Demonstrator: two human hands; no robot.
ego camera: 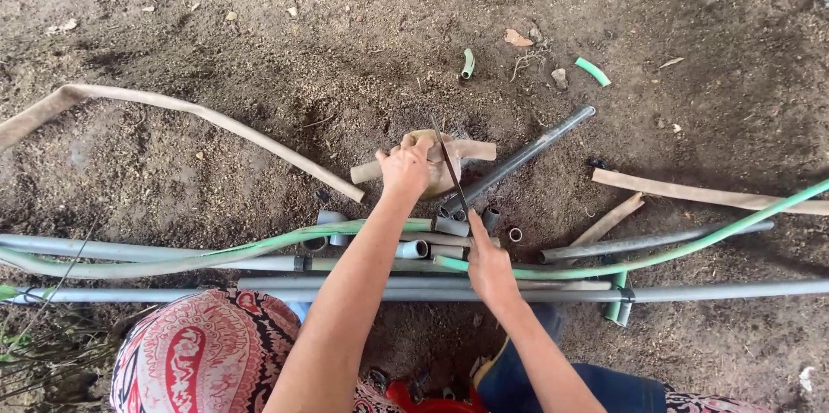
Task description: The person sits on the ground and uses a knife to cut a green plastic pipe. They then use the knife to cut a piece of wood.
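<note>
Left hand [404,167]: fingers curled shut over the top of a tan pipe stub [458,152] lying on a pale rounded block [436,178], pinning it down. Right hand [488,264]: fingers wrapped round the near end of a thin hacksaw blade [451,173], thumb laid along it; the blade runs away from the body and crosses the stub just right of the left hand. Just right of the stub, a dark grey pipe [518,160] slants up and away. Nearer the body than the stub: short grey couplings [449,225], a green hose [656,251] curving off right, long grey pipes [734,290] lying crosswise. Left of the stub, a flat tan hose [199,115] arcs away over bare soil [259,25]. Handling judgement: keep the stub pressed still, blade square to it, strokes long and light, fingers clear of the cut line.
</note>
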